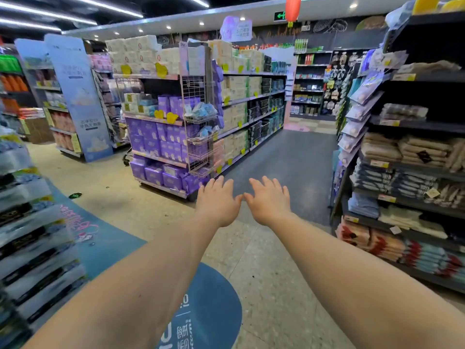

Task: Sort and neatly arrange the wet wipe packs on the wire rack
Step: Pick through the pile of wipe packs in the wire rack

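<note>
Both arms reached forward over the floor (pixel 264 260), palms down. The left hand (pixel 217 204) and right hand (pixel 270 201) were side by side, thumb tips almost touching, each grip spread with straight fingers and holding nothing. The fingertips lay well short of the rack.

The wire rack (pixel 198 127), pink, hung at the corner of the end shelf (pixel 156 117), upright, its long axis vertical, with about 4 baskets one above another. The wipe packs (pixel 201 109) were bluish bundles heaped in the upper 2 baskets; which way any pack pointed, or where its long axis ran, could not be told, as they were small and blurred. The lower baskets were too faint to read. Purple packs (pixel 151 137) filled the end shelf beside the rack, and the left fingers overlapped the lowest of them in the view.

On the left edge a near shelf (pixel 30 235) was smeared with blur, its goods unreadable. On the right, a shelf of folded towels (pixel 402 152) was cut off by the frame. A round blue floor sticker (pixel 214 311) was partly hidden under the left forearm, its print only half legible.
</note>
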Tool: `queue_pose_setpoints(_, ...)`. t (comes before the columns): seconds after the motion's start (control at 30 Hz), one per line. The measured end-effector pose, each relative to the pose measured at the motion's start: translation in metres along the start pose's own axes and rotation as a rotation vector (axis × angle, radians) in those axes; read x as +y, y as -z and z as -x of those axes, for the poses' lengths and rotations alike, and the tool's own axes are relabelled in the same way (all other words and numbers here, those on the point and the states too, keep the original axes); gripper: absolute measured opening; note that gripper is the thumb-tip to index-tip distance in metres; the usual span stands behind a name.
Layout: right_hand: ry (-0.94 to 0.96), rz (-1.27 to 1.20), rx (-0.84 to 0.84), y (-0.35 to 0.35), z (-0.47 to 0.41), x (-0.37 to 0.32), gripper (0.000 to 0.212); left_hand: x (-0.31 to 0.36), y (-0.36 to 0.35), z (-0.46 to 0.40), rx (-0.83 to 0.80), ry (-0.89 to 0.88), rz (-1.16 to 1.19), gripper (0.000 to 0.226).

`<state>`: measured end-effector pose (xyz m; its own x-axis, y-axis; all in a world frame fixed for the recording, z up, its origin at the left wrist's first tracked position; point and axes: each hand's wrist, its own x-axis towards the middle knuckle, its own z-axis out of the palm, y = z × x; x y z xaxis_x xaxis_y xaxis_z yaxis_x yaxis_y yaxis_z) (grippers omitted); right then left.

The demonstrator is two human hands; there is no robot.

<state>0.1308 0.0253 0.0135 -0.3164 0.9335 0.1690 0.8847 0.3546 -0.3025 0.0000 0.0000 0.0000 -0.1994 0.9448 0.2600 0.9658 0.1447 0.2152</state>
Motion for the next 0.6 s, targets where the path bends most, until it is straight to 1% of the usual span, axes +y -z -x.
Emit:
queue_pose_setpoints(0.13, -0.005, 0.034, -0.013, -0.007, -0.039, 0.006, 0.053, -0.007, -0.013, -0.036, -0.005, 0.014, 0.007, 0.060)
queue_pose_setpoints(0.27, 0.014, 0.049, -0.017, -0.024, -0.099, 0.003, 0.052, -0.029, -0.031, -0.096, 0.017, -0.009, -0.006, 0.056)
queue_pose_setpoints(0.43, 0.023, 0.074, 0.012, -0.043, -0.197, -0.008, 0.050, -0.066, -0.040, -0.193, 0.012, -0.026, -0.014, 0.057)
queue_pose_setpoints(0.6, 0.015, 0.065, 0.029, -0.042, -0.303, -0.021, 0.049, -0.087, -0.035, -0.303, 0.038, -0.047, -0.029, 0.059)
